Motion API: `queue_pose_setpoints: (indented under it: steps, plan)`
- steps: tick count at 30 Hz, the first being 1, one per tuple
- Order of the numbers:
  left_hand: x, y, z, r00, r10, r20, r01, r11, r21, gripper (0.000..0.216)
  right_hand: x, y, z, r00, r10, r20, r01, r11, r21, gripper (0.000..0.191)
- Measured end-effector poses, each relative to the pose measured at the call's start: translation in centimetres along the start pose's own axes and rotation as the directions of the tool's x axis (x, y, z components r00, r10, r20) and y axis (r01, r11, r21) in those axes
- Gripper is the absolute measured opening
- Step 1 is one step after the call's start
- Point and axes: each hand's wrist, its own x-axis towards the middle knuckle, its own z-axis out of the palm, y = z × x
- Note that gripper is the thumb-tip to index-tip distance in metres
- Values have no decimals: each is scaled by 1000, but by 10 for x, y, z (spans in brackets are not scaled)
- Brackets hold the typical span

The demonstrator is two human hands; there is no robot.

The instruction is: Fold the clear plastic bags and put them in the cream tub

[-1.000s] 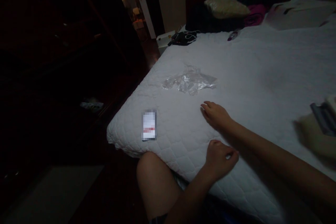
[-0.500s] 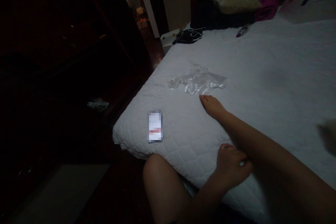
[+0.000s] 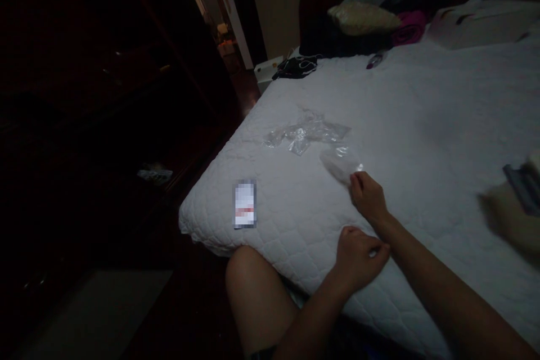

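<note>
My right hand [image 3: 369, 196] is closed in a pinch on the edge of a clear plastic bag [image 3: 341, 163], which hangs just above the bed on the hand's far side. More crumpled clear plastic bags [image 3: 310, 130] lie flat on the white quilted bedding [image 3: 291, 191] beyond it. Below and left of that hand, my left hand [image 3: 360, 259] is low over the bed near its front edge. Its fingers are curled toward the thumb, leaving a small gap; whatever they pinch, if anything, cannot be made out.
A phone with a lit, blurred screen [image 3: 244, 203] lies near the bed's left corner. At the far end are a yellowish pillow [image 3: 363, 18], a magenta roll of cloth [image 3: 409, 28] and dark items with cords [image 3: 296, 67]. A blurred beige object [image 3: 512, 216] sits at right.
My right hand has drawn back from the pile of plastic, bringing one clear bag with it. The left hand stays curled in much the same place. More of the beige object shows at right.
</note>
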Motion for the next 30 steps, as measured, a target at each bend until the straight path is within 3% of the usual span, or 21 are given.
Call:
queue_pose_setpoints:
  steps: [2, 5, 8, 10, 12, 15, 16, 18, 21, 24, 27, 30]
  plan:
    - [0, 2, -2, 1000, -10, 5, 10, 1000, 4, 25, -7, -1, -9, 991, -14, -134, 18, 999, 31, 27]
    - [0, 4, -4, 1000, -22, 6, 22, 999, -38, 24, -15, -3, -18, 938, 7, -347, 36, 992, 118, 21]
    - [-1, 1, -3, 996, -55, -75, 41, 983, -181, 21, -23, -4, -27, 907, 217, -362, -77, 929, 362, 17]
    - [-2, -2, -2, 975, -125, -182, 58, 940, -335, 15, -27, -2, -34, 879, 426, -215, -229, 772, 593, 17]
    - [-3, -4, -1, 918, -223, -329, 41, 877, -479, 10, -32, 2, -43, 829, 558, 43, -376, 499, 781, 19]
    - [-5, -6, -1, 766, -321, -556, -23, 852, -524, 31, -39, 7, -59, 754, 537, 379, -496, 87, 864, 19]
    - [-6, -5, -1, 730, -318, -605, -28, 871, -491, 41, -41, 8, -64, 735, 510, 446, -518, -2, 855, 18]
    - [-8, -3, -1, 719, -266, -642, -14, 918, -396, 60, -48, 8, -71, 708, 453, 542, -567, -94, 818, 18]
    - [-10, -1, -1, 765, -172, -620, -4, 962, -272, 77, -59, 7, -77, 678, 352, 645, -659, -99, 746, 27]
    - [-9, -4, -2, 809, -74, -584, -52, 979, -196, 76, -69, 7, -78, 669, 270, 693, -711, -40, 702, 30]
    - [-8, -7, -3, 851, 44, -523, -148, 976, -158, 49, -73, 7, -78, 661, 193, 725, -739, 3, 673, 31]
    - [-9, -6, -4, 899, 36, -436, -172, 946, -275, 18, -72, 5, -80, 654, 183, 734, -746, -5, 666, 31]
